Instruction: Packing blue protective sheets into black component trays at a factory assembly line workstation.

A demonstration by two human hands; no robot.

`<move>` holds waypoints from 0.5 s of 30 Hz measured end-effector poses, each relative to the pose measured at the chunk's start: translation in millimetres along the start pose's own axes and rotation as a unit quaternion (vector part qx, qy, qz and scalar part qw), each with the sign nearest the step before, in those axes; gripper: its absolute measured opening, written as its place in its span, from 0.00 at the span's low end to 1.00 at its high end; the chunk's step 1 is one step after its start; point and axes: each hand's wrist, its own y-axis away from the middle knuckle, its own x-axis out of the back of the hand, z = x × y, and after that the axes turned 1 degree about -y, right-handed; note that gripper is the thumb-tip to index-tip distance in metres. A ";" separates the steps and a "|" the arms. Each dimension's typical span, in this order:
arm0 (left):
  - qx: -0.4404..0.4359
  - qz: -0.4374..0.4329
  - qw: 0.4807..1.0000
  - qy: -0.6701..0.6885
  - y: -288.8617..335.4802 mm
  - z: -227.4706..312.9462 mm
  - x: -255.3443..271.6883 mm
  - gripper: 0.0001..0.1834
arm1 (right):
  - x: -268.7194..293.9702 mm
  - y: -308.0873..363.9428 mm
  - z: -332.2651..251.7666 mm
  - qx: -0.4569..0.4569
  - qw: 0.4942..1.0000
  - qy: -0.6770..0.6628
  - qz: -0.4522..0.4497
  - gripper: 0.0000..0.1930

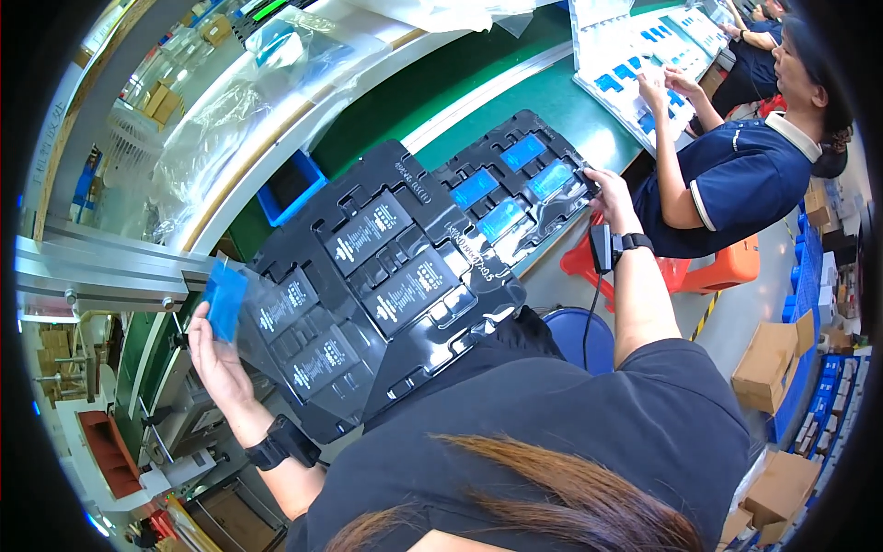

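My left hand [221, 363] pinches a thin blue rectangular piece [226, 299], partly see-through along one side, above the left end of a black moulded plastic tray [391, 166]. Flat black batteries [368, 232] with white print sit in several of this tray's pockets. To the right is a second black tray [524, 121], whose pockets hold flat pieces with shiny blue faces [474, 189]. At its right edge my right hand [609, 195] is closed on the rim, fingertips partly hidden. Both wrists wear black straps; a small black box with a cable sits on the right one.
Beyond the trays runs a green bench [432, 87] with a blue bin [308, 170] beside it. A co-worker [745, 179] at right handles blue pieces over a white tray [676, 64]. Orange stool [727, 267], blue round stool [581, 336] and cardboard box [768, 368] stand nearby.
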 end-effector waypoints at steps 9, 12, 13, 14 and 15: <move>-0.039 -0.086 0.993 -0.077 34.4 51.4 -42.7 0.19 | -39.0 49.3 -74.3 0.289 0.845 0.450 0.010 0.40; -0.044 -0.134 0.987 -0.081 46.9 58.5 -62.9 0.18 | -66.8 135.4 -131.0 0.457 0.847 0.231 -0.139 0.30; -0.041 -0.142 0.986 -0.074 54.1 62.0 -70.0 0.18 | -77.0 173.6 -152.7 0.530 0.801 0.233 -0.154 0.29; -0.053 -0.157 0.984 -0.066 60.6 66.6 -75.0 0.17 | -84.8 199.3 -167.8 0.608 0.736 0.244 -0.169 0.29; -0.065 -0.173 0.981 -0.057 65.8 69.3 -78.9 0.17 | -93.8 224.8 -179.1 0.659 0.688 0.236 -0.192 0.29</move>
